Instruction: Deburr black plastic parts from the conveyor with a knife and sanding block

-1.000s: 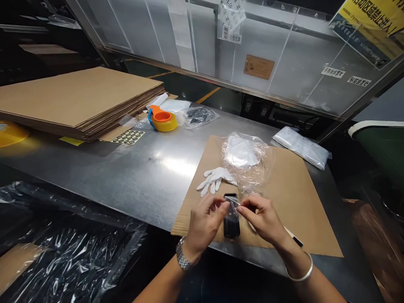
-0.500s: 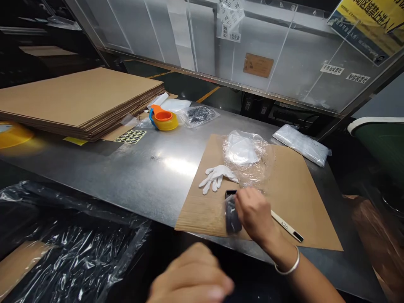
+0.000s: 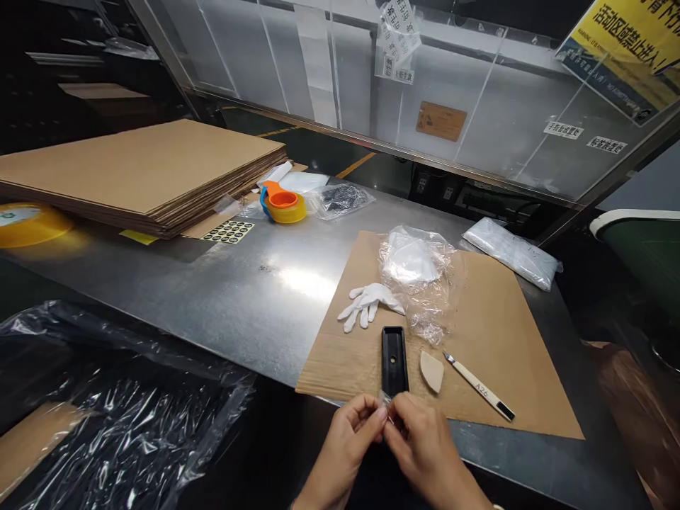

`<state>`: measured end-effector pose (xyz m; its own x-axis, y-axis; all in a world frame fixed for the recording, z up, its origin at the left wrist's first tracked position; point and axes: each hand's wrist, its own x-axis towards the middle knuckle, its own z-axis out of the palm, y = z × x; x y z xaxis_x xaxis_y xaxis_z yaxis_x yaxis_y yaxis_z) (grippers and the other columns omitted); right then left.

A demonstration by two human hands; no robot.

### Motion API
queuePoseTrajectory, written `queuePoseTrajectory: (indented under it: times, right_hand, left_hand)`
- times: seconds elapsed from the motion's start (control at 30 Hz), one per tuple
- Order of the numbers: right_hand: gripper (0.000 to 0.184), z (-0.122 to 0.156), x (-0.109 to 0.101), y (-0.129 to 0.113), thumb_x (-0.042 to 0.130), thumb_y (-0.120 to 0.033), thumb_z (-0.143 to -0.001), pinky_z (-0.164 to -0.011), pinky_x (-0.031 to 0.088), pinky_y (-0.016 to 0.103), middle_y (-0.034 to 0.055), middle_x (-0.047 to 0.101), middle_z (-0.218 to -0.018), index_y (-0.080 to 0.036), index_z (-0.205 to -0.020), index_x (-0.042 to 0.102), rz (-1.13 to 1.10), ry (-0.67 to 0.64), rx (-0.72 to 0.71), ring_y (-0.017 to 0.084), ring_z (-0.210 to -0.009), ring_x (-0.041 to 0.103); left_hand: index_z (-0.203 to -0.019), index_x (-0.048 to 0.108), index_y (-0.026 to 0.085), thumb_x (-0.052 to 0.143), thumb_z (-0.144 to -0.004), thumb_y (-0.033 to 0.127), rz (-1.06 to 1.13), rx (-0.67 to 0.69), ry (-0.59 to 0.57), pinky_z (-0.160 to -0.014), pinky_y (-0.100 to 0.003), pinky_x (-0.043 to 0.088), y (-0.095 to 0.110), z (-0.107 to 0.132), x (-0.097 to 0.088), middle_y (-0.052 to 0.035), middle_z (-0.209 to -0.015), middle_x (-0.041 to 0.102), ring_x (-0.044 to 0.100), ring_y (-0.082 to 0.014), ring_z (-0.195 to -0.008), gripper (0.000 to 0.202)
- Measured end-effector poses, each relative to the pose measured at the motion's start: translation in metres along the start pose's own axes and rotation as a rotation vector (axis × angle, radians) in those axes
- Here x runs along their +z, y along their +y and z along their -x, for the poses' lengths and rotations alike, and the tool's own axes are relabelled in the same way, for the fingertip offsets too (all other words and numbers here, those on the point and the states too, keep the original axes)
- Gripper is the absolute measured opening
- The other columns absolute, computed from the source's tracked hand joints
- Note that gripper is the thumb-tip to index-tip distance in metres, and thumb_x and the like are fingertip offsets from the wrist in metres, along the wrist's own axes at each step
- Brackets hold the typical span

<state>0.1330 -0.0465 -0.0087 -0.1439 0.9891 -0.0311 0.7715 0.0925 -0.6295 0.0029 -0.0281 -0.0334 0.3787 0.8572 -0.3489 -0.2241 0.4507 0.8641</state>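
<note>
My left hand [image 3: 357, 440] and my right hand [image 3: 419, 439] meet at the front edge of the cardboard sheet [image 3: 340, 354]. Both are closed, thumbs and fingertips pinched together on a piece of clear plastic [image 3: 384, 398], mostly hidden by the fingers. Just beyond them lies a long black tray-like part [image 3: 394, 361] with a small hole in its floor. Right of it rests a beige wedge-shaped pad [image 3: 431, 372]. A pale-handled craft knife [image 3: 478, 384] marked A26 lies further right, blade pointing away. A white glove [image 3: 369, 304] sits behind the black part.
Crumpled clear bags with white contents [image 3: 411, 258] lie at the back of the cardboard. A tape dispenser [image 3: 284, 203], a sticker sheet [image 3: 228, 231] and a cardboard stack [image 3: 143, 166] stand left. A wrapped plastic pack [image 3: 513, 251] is back right. Black plastic lining [image 3: 132, 411] hangs front left.
My right hand has drawn back from the black part, uncovering it and the beige pad. My left hand has come up to meet it, and both now pinch the clear plastic.
</note>
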Motion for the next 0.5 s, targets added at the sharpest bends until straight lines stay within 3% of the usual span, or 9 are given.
queuePoseTrajectory:
  times: [0.1, 0.17, 0.27, 0.33, 0.4, 0.47, 0.5]
  right_hand:
    - [0.016, -0.001, -0.002, 0.004, 0.055, -0.022, -0.078, -0.052, 0.031, 0.021, -0.0019, 0.052, -0.062, -0.018, -0.064, 0.046, -0.315, -0.131, 0.094, 0.011, -0.057, 0.045]
    - [0.021, -0.004, -0.008, 0.009, 0.058, -0.029, -0.077, -0.051, 0.031, 0.02, -0.0037, 0.048, -0.059, -0.019, -0.064, 0.045, -0.517, -0.162, 0.151, 0.01, -0.056, 0.043]
    - [0.026, -0.007, -0.012, 0.015, 0.052, -0.034, -0.083, -0.051, 0.032, 0.022, -0.0039, 0.043, -0.058, -0.019, -0.065, 0.044, -0.469, 0.058, 0.184, 0.01, -0.055, 0.04]
    - [0.022, -0.008, -0.007, 0.013, 0.046, -0.029, -0.088, -0.055, 0.034, 0.024, -0.0012, 0.047, -0.062, -0.019, -0.068, 0.046, -0.268, 0.231, 0.069, 0.012, -0.059, 0.043]
    - [0.017, -0.01, 0.0, 0.007, 0.041, -0.019, -0.088, -0.059, 0.037, 0.026, 0.0027, 0.052, -0.069, -0.018, -0.073, 0.048, -0.113, 0.292, -0.149, 0.015, -0.065, 0.047]
    - [0.017, -0.012, 0.006, 0.0, 0.038, -0.012, -0.087, -0.06, 0.039, 0.027, 0.0055, 0.055, -0.072, -0.017, -0.078, 0.052, -0.026, 0.293, -0.356, 0.016, -0.068, 0.048]
    - [0.018, -0.013, 0.008, -0.004, 0.037, -0.011, -0.087, -0.059, 0.039, 0.027, 0.0062, 0.056, -0.072, -0.017, -0.08, 0.053, 0.008, 0.303, -0.424, 0.016, -0.067, 0.048]
  left_hand:
    - [-0.062, 0.051, 0.016, 0.062, -0.076, 0.038, 0.062, -0.012, -0.024, -0.063, -0.025, 0.042, 0.0, 0.001, -0.005, -0.0006, -0.063, 0.055, 0.05, -0.0129, -0.064, 0.028]
    - [-0.061, 0.051, 0.017, 0.06, -0.077, 0.041, -0.064, 0.04, -0.023, -0.061, -0.025, 0.041, -0.002, 0.001, -0.011, -0.0002, -0.061, 0.054, 0.049, -0.0131, -0.062, 0.03]
    - [-0.057, 0.049, 0.018, 0.055, -0.08, 0.038, -0.45, 0.179, 0.07, -0.054, -0.024, 0.038, -0.007, 0.0, -0.02, 0.0016, -0.056, 0.048, 0.045, -0.0123, -0.055, 0.031]
    - [-0.061, 0.051, 0.018, 0.054, -0.081, 0.029, -0.71, 0.368, 0.214, -0.056, -0.025, 0.04, -0.009, -0.001, -0.023, 0.0004, -0.06, 0.05, 0.048, -0.0141, -0.058, 0.022]
    - [-0.078, 0.057, 0.018, 0.055, -0.078, 0.019, -0.898, 0.643, 0.349, -0.065, -0.03, 0.045, -0.007, -0.003, -0.023, -0.0043, -0.076, 0.058, 0.055, -0.0184, -0.071, 0.003]
    - [-0.1, 0.058, 0.019, 0.054, -0.077, 0.012, -1.008, 0.902, 0.366, -0.073, -0.032, 0.046, -0.003, -0.005, -0.023, -0.007, -0.09, 0.061, 0.056, -0.0201, -0.082, 0.024]
    - [-0.105, 0.058, 0.02, 0.053, -0.078, 0.009, -1.046, 0.986, 0.336, -0.071, -0.031, 0.047, 0.0, -0.006, -0.024, -0.0059, -0.088, 0.061, 0.056, -0.0189, -0.079, 0.029]
